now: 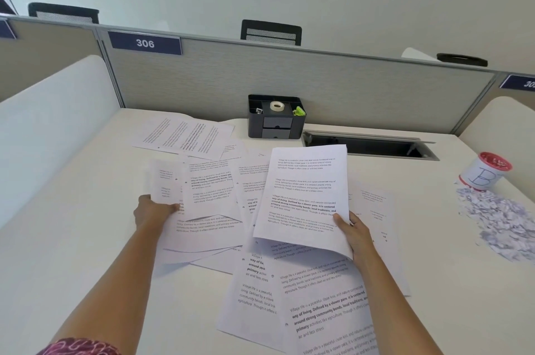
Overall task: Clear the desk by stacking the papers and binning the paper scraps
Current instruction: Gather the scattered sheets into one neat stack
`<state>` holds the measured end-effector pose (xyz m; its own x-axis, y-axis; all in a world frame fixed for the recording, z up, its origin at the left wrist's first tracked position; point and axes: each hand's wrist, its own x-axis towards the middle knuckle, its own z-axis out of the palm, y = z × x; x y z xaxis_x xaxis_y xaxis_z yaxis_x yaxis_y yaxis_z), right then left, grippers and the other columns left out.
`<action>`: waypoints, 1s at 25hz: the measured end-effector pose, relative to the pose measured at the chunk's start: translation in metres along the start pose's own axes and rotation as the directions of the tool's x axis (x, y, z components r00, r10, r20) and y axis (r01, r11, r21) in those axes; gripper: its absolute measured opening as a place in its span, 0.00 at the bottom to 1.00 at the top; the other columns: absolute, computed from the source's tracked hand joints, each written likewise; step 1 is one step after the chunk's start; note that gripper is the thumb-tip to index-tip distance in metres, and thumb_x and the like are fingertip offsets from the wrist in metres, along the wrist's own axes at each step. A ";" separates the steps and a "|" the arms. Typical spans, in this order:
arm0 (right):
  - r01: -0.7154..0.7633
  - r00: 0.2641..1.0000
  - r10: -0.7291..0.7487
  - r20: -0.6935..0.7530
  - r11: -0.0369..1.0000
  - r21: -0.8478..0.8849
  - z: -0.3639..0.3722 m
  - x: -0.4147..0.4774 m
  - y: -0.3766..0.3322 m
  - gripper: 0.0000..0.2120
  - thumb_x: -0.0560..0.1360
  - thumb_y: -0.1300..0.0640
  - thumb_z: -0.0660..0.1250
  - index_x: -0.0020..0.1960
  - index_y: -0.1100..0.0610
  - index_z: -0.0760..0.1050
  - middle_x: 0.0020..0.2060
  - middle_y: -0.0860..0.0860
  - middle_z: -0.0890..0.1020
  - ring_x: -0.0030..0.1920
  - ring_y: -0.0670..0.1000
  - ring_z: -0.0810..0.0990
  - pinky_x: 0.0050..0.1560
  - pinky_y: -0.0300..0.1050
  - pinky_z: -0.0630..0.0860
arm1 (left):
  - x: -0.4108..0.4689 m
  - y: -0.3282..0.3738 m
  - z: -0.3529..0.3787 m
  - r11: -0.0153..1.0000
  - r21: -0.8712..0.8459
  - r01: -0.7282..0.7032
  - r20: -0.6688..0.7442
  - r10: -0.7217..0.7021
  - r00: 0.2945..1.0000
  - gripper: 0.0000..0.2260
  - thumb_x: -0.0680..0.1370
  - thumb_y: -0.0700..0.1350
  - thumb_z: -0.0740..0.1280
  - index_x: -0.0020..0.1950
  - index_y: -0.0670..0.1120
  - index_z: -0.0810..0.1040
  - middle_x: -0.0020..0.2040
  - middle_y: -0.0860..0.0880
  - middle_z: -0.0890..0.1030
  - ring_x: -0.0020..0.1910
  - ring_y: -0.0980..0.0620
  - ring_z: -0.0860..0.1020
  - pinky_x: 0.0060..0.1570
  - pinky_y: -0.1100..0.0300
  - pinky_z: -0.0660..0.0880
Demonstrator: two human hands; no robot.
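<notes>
Stacking is under way. The right hand [352, 231] grips a lifted sheaf of papers [304, 195] by its lower corner, and the left hand [153, 210] seems to pinch a loose sheet [166, 183] on the surface [75, 253]. That sheet should join the sheaf next. Paper scraps [498, 218] lie heaped far right, just beside the small bin [485, 172].

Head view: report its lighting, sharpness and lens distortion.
Head view: soft, even light with no glare; only faint shadows under the lifted sheets in the right hand; the wide-angle lens bows the partition; near print reads sharply, while text on the far papers is soft.
</notes>
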<state>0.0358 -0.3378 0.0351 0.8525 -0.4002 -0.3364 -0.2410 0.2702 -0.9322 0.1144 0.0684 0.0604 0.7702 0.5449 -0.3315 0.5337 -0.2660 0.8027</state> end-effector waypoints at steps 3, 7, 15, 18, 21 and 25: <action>-0.007 1.000 0.007 -0.008 1.000 0.008 -0.001 0.000 0.000 0.18 0.74 0.63 0.69 0.64 0.60 0.74 0.56 0.58 0.81 0.55 0.59 0.80 0.59 0.54 0.76 | -0.002 0.011 0.008 0.999 -0.022 -0.030 0.001 0.030 1.000 0.25 0.75 0.39 0.69 0.69 0.40 0.65 0.66 0.37 0.73 0.65 0.38 0.71 0.63 0.48 0.68; -0.019 1.000 0.019 0.004 1.000 -0.002 -0.001 0.001 0.000 0.18 0.74 0.62 0.69 0.63 0.59 0.74 0.56 0.58 0.81 0.57 0.59 0.80 0.60 0.55 0.75 | -0.005 0.023 0.020 0.999 -0.038 -0.031 0.061 0.033 0.998 0.23 0.81 0.47 0.61 0.72 0.38 0.62 0.68 0.35 0.70 0.66 0.37 0.68 0.63 0.48 0.66; -0.030 0.999 0.031 0.019 0.998 -0.051 -0.002 0.003 0.000 0.10 0.74 0.60 0.70 0.54 0.52 0.76 0.48 0.51 0.83 0.47 0.53 0.82 0.48 0.46 0.79 | -0.008 0.033 0.034 0.995 0.032 -0.100 0.065 0.097 0.993 0.24 0.73 0.43 0.72 0.65 0.37 0.71 0.64 0.38 0.75 0.64 0.38 0.72 0.62 0.49 0.69; -0.023 0.999 0.024 0.027 0.998 -0.055 -0.003 0.006 0.001 0.12 0.74 0.60 0.70 0.57 0.54 0.76 0.50 0.53 0.83 0.50 0.55 0.82 0.52 0.50 0.79 | -0.018 0.038 0.027 0.993 0.036 -0.112 0.045 0.111 0.993 0.19 0.75 0.38 0.68 0.65 0.37 0.71 0.64 0.37 0.74 0.64 0.38 0.71 0.61 0.50 0.68; -0.025 0.999 0.026 0.031 0.998 -0.049 -0.004 0.005 0.002 0.13 0.74 0.60 0.70 0.58 0.54 0.75 0.50 0.53 0.83 0.50 0.55 0.82 0.53 0.51 0.78 | -0.024 0.033 0.015 0.985 0.076 -0.156 0.026 0.155 0.988 0.19 0.76 0.33 0.61 0.67 0.37 0.70 0.65 0.35 0.73 0.65 0.37 0.69 0.61 0.50 0.68; -0.028 0.998 0.030 0.048 0.999 -0.042 -0.004 0.003 0.001 0.12 0.74 0.61 0.69 0.57 0.54 0.75 0.48 0.52 0.83 0.47 0.53 0.82 0.47 0.47 0.80 | -0.030 0.026 0.002 0.983 0.064 -0.174 0.056 0.170 0.984 0.19 0.75 0.31 0.56 0.65 0.40 0.72 0.60 0.36 0.75 0.52 0.41 0.71 0.49 0.55 0.68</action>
<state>0.0359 -0.3418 0.0324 0.8660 -0.3495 -0.3577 -0.2841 0.2447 -0.9270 0.1054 0.0436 0.0906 0.8682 0.4460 -0.2174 0.4132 -0.4073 0.8145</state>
